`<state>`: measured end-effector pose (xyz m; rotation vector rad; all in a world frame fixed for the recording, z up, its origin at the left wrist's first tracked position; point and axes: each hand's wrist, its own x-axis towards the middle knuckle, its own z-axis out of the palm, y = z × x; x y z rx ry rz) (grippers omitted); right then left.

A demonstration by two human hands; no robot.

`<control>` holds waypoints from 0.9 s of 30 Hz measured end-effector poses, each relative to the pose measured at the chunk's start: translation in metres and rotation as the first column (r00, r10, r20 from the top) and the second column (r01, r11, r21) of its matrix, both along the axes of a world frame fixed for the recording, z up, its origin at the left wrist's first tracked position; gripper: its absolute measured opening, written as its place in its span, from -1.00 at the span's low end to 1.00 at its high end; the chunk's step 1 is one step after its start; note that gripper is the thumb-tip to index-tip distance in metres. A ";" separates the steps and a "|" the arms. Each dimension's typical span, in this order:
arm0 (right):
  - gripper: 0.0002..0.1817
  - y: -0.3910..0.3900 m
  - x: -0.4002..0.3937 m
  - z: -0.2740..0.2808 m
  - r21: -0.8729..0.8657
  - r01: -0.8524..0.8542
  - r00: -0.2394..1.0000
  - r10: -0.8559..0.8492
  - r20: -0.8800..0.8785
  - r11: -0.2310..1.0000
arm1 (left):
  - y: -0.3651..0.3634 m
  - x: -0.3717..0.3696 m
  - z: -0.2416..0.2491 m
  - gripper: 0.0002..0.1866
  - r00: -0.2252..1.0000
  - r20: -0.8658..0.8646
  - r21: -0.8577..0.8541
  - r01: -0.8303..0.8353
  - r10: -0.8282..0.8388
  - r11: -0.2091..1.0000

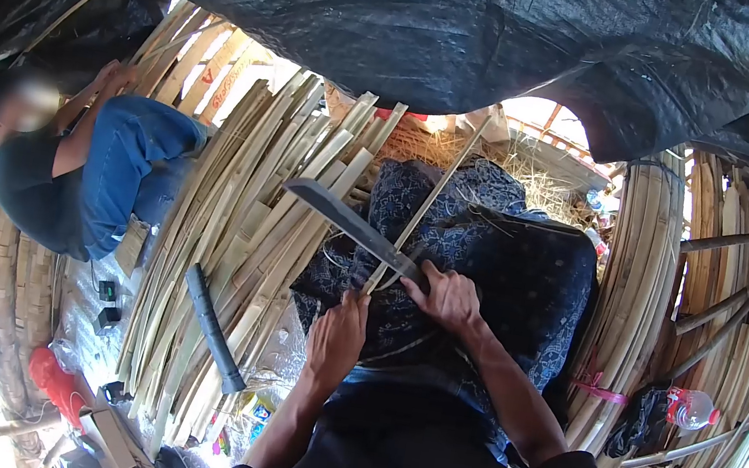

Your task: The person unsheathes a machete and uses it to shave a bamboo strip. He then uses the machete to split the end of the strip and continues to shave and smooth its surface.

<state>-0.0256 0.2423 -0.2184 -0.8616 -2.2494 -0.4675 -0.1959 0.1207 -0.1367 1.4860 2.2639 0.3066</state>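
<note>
I see my right hand [447, 297] gripping the machete [352, 223] across the bamboo strip [427, 198], left hand [336, 339] closed on its near end; shaving seems barely begun.

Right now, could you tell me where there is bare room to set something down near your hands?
Little room. A pale floor patch lies between the seated person and the bamboo strips, partly littered. The lap cloth right of the right hand is bare. Left hand borders crowded strips.
</note>
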 end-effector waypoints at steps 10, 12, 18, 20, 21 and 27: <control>-0.57 0.037 0.026 -0.050 0.055 0.099 0.994 -0.101 0.034 0.994 | -0.097 0.001 0.070 -0.67 0.987 0.059 -0.275 -0.125 0.147 0.953; -0.56 0.034 0.025 -0.053 -0.047 0.063 0.992 -0.068 -0.106 0.997 | -0.106 -0.001 0.082 -0.70 0.977 0.114 -0.302 -0.138 0.180 0.943; -0.49 0.033 0.016 -0.034 -0.723 0.083 0.969 -0.225 -0.103 0.686 | -0.108 -0.008 0.061 -0.70 0.979 0.124 -0.225 -0.131 0.162 0.965; -0.46 0.023 0.019 -0.003 -0.773 0.053 0.992 -0.123 -0.033 0.633 | -0.103 -0.010 0.034 -0.67 0.999 0.027 0.003 -0.027 0.027 1.000; -0.43 0.016 0.022 0.012 -0.821 0.040 0.999 -0.014 0.039 0.569 | -0.092 -0.007 0.029 -0.67 0.999 0.030 0.007 -0.021 0.021 1.000; -0.40 -0.009 0.025 0.043 -0.776 0.023 0.978 0.146 0.148 0.630 | -0.045 0.000 0.000 -0.56 0.999 0.005 0.107 -0.037 0.036 0.994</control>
